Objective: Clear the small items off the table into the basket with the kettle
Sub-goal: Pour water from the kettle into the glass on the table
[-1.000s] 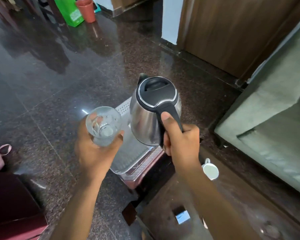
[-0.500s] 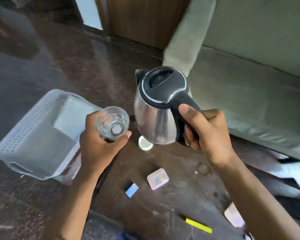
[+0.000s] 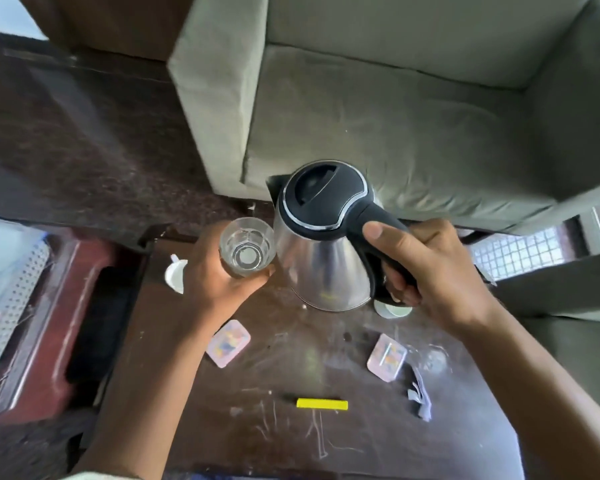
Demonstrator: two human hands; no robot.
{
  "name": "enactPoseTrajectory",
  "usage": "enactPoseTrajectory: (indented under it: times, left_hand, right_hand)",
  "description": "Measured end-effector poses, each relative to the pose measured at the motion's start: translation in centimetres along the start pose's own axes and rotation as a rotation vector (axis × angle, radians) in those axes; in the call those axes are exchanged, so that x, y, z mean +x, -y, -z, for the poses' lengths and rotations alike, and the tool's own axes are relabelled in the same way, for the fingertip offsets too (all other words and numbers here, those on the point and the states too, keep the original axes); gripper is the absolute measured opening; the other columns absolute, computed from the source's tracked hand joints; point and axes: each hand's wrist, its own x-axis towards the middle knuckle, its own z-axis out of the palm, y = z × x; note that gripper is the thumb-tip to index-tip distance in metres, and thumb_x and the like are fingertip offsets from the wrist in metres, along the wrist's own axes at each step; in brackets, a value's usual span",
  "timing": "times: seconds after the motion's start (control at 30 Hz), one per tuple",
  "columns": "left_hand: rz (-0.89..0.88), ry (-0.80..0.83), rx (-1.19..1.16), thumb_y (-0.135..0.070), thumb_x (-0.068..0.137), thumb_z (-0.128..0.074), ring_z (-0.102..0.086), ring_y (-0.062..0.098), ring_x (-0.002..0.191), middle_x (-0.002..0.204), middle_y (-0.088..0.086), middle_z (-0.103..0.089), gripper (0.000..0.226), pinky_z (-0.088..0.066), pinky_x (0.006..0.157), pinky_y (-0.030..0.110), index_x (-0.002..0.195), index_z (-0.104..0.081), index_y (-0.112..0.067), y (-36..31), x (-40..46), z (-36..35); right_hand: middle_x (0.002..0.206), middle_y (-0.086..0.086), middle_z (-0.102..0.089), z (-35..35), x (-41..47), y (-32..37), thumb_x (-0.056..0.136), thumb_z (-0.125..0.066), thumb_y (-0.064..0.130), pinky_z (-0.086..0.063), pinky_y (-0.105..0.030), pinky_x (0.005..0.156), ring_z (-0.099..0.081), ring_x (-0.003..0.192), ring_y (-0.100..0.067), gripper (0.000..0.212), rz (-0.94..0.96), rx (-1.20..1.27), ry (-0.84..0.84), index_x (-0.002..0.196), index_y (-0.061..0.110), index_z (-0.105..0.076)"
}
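Observation:
My right hand (image 3: 426, 268) grips the black handle of a steel kettle (image 3: 323, 268) held over the far side of the dark scratched table (image 3: 291, 438). My left hand (image 3: 215, 282) holds a clear glass (image 3: 246, 245) upright just left of the kettle, almost touching it. On the table lie a white cup (image 3: 175, 277), two pinkish cards (image 3: 227, 342) (image 3: 387, 355), a yellow marker (image 3: 321, 404), crumpled grey paper (image 3: 420, 400) and a pale round lid (image 3: 394, 310) partly hidden under the kettle. The white perforated basket (image 3: 11, 306) sits at the left edge on a red stool (image 3: 73, 323).
A grey-green sofa (image 3: 395, 116) stands directly behind the table. Dark polished floor (image 3: 66, 140) lies to the upper left. A tiled patch (image 3: 516, 254) shows to the right of my right hand.
The view has swung right: the basket slid from the centre to the far left edge, and the table and sofa came into view. Both hands still carry the kettle and the glass.

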Motion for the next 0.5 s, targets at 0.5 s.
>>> enactPoseTrajectory:
  times: [0.5]
  left_hand:
    - [0.002,0.265,0.077,-0.055,0.069,-0.099,-0.074,0.005,0.113,0.122,-0.018,-0.077,0.081,-0.059,0.094,0.033,0.139,-0.062,-0.039,-0.8,-1.3,-7.2]
  right_hand:
    - [0.038,-0.005,-0.034,4.3,-2.3,-4.3,0.074,-0.074,0.067,-0.025,-0.019,0.041,-0.026,0.035,-0.018,0.074,-0.219,-0.17,0.014,0.043,0.007,-0.045]
